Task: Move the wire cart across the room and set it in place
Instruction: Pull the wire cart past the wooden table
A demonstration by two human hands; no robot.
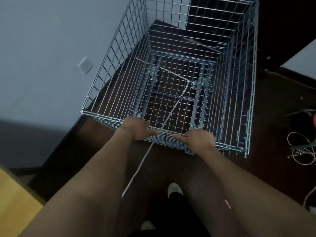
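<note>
Dark floor (273, 103): pale tape line (136, 171) across it; loose cable coil (301, 151) at right; wall switch plate (85, 65) above-left.

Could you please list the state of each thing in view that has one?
wire cart: upright on the dark floor, basket empty, held at its near rim.
left hand: grip closed on the near rim.
right hand: grip closed on the same rim.
cables: loosely coiled on the floor, right of the cart.

Wire cart (179, 74) stands dead ahead on the floor (277, 103), wall (51, 48) along its left, loose cables (301, 147) to its right.
</note>
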